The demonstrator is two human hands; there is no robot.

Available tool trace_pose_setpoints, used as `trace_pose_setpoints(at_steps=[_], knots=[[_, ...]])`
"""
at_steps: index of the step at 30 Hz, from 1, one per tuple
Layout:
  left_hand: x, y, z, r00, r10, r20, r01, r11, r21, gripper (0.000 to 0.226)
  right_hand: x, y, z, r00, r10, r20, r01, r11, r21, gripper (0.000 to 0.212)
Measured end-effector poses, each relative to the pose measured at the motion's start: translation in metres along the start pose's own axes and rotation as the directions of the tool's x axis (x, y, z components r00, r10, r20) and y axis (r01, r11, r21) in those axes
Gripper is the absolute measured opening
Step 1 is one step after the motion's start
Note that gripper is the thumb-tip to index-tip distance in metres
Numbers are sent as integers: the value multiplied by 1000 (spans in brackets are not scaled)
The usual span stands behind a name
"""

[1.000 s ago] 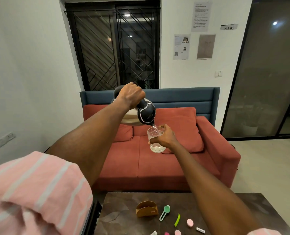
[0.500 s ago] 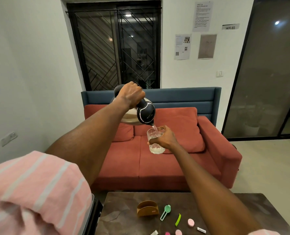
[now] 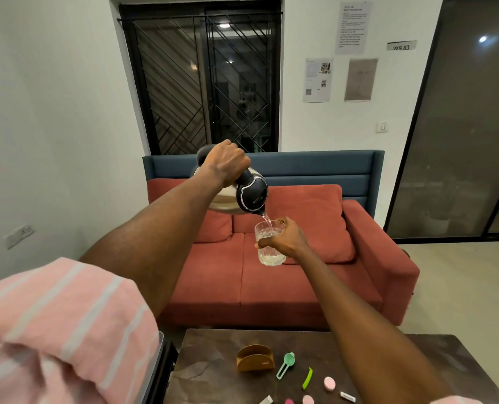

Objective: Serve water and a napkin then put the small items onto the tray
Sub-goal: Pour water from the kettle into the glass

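Shiny round metal kettle with black lid and handle (image 3: 236, 196): heavy with water, tipped over in the air, spout down; best held by the handle, where the left hand (image 3: 227, 166) wraps tight. Clear ribbed drinking glass (image 3: 269, 243): breakable, slippery when wet (about half full), just under the spout, above the red sofa (image 3: 286, 272); right hand (image 3: 286, 237) curled round its side.

kettle (image 3: 236, 193) above glass (image 3: 269, 243) | table (image 3: 213, 360) before sofa (image 3: 286, 272) | scoop (image 3: 285, 365) right of holder (image 3: 254, 358)
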State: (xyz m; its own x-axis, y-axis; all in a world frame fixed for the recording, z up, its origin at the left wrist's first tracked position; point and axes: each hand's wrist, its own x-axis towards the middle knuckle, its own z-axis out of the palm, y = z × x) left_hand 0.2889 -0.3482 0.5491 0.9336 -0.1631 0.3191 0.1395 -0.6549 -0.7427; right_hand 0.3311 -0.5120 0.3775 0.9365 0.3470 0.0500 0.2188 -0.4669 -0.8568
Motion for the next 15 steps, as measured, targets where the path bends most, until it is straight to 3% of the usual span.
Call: trace_pose_setpoints(at_steps=[15], knots=[[-4, -3, -2, 1000, -13, 1, 13, 1000, -11, 11, -4, -4, 1, 1000, -4, 9, 4, 1000, -14, 104]])
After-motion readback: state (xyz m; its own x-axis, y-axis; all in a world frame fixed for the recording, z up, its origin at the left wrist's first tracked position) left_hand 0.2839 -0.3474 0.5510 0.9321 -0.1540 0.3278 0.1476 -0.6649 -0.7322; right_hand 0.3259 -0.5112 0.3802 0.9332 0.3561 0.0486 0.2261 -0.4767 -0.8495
